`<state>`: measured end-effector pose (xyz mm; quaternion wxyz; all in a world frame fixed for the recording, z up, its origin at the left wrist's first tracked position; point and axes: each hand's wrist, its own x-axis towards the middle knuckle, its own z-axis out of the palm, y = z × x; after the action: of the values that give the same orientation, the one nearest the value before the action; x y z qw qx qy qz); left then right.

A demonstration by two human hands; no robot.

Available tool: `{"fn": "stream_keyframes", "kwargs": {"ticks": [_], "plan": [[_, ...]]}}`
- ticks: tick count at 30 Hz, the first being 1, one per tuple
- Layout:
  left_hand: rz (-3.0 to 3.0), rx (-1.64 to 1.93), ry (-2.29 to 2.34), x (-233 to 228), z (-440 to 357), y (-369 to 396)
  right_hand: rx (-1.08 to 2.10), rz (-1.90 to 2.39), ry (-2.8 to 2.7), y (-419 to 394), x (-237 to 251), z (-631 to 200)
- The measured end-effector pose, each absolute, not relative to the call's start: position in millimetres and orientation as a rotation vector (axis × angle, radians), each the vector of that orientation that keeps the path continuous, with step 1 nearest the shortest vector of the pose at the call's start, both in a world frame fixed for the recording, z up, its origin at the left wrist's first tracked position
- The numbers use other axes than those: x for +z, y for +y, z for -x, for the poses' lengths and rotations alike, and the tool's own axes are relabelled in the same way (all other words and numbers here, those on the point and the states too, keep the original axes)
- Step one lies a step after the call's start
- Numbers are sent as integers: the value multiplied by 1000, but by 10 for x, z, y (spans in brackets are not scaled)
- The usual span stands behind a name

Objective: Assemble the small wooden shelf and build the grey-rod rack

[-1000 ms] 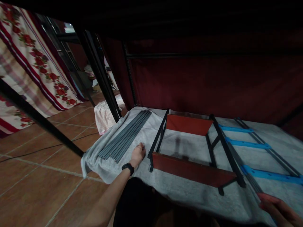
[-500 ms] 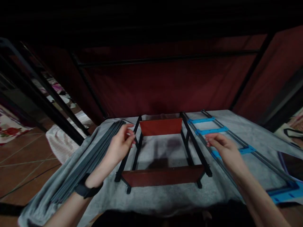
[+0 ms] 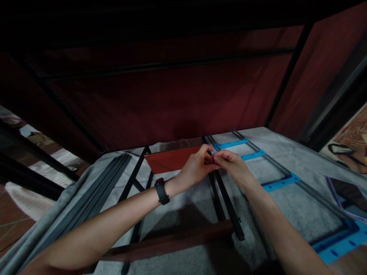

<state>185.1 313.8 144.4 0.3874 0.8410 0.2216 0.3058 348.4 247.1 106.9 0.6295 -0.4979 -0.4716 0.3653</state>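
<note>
A black metal frame [image 3: 228,208] with two reddish-brown boards [image 3: 169,160] lies on a grey cloth [image 3: 286,212]. My left hand [image 3: 196,168], a black watch on its wrist, and my right hand [image 3: 232,164] meet at the far end of the frame's right rail, near the far board. Both pinch at the same spot; whatever small thing is between the fingertips is hidden. A bundle of grey rods [image 3: 86,202] lies to the left of the frame.
A ladder-like part with grey rails and blue crossbars [image 3: 279,182] lies right of the frame. Dark red fabric [image 3: 160,99] on black poles closes off the back. Tiled floor and a striped cloth [image 3: 34,189] show at the left.
My view swung right and closer. My left hand left the rods and crossed to the frame's right rail; my right hand came in from the blue crossbars to meet it.
</note>
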Motion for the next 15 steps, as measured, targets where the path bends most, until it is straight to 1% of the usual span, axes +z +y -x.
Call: {"fn": "stream_keyframes", "kwargs": {"ticks": [2, 5, 9, 12, 15], "plan": [[-2191, 859, 679, 1385, -1896, 3443, 825, 1086, -892, 2630, 956, -3704], [-2448, 932, 920, 1300, -1946, 3945, 768, 1084, -628, 2913, 725, -3990], [-2679, 686, 934, 1120, -2092, 4384, 795, 1061, -452, 3299, 485, -4132], [-2677, 541, 880, 969, -2235, 4528, 844, 1067, -461, 3555, 414, -4085], [-2625, 495, 880, 876, -2330, 4620, 850, 1203, -547, 3761, 371, -4022]]}}
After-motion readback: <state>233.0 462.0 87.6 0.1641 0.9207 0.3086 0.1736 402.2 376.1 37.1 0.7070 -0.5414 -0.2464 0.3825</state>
